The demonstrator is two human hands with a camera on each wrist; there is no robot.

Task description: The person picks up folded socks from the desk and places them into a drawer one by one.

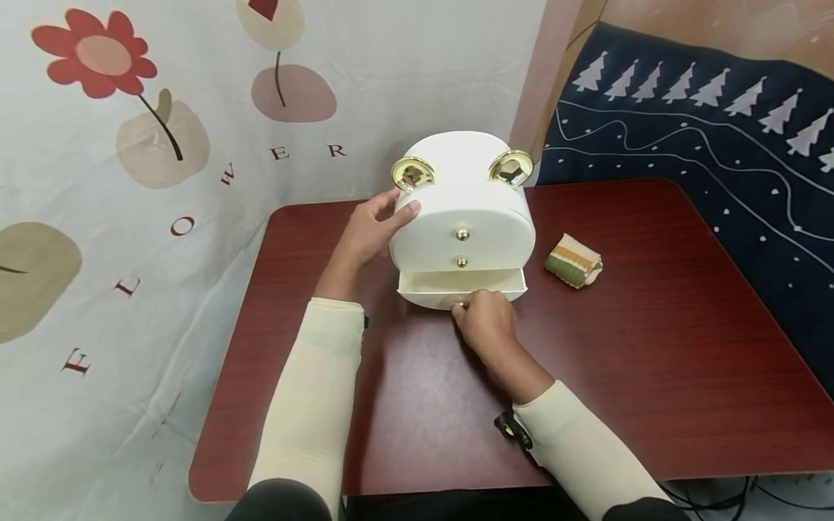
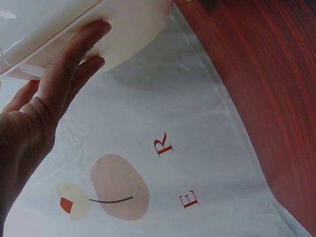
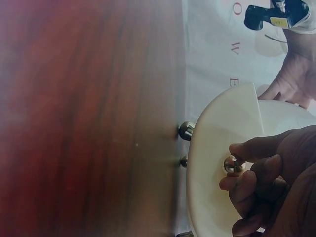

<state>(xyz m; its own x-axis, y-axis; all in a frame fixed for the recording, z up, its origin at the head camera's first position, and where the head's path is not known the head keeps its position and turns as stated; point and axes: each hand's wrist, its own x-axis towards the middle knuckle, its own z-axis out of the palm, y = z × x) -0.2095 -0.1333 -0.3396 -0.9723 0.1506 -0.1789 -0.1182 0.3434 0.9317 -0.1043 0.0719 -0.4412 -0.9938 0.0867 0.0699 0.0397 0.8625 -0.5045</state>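
A white rounded storage box with drawers, gold knobs and two gold ear-like discs stands on the table. Its bottom drawer is pulled partly out, and its visible inside looks bare. My right hand pinches the small gold knob of that drawer between thumb and fingers. On the box's left side rests my left hand, its fingers fairly straight against the smooth wall. The two upper drawers, with their knobs, are closed.
A folded striped cloth in green, yellow and cream lies right of the box on the dark red table. Behind stand a white flower-print sheet and a navy cloth with trees. Cables hang below the table's front right edge.
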